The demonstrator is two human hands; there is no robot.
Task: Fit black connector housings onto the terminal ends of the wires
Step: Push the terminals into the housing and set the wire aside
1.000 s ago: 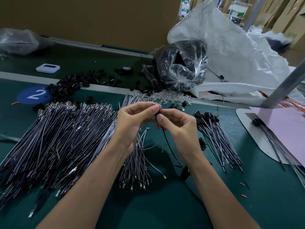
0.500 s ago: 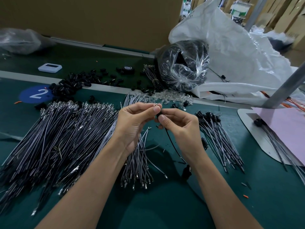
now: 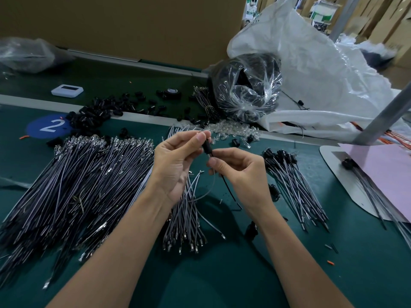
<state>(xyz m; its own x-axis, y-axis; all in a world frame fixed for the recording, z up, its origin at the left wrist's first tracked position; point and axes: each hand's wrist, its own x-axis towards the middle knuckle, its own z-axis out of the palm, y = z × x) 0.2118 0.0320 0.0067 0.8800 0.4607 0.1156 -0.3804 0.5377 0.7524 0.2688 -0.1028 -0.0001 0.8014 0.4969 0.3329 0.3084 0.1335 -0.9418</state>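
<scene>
On the green surface point(image 3: 222, 274), bare wires point(image 3: 77, 185) lie heaped left and finished ones point(image 3: 289, 174) right, sorted within reach. Above them, left hand point(image 3: 175, 165) fingers pinch a black housing point(image 3: 207, 147); right hand point(image 3: 242, 172) fingers grip its wire point(image 3: 226, 185), probably seating the terminal.

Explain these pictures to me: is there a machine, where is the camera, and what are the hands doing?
No machine: a person works with bare hands, filmed by one camera worn on the head, looking down. The left hand pinches a black housing; the right hand pinches a thin wire just below it. On the green table lie a big heap of bare wires on the left, loose black housings behind it, and a finished bundle on the right.
</scene>
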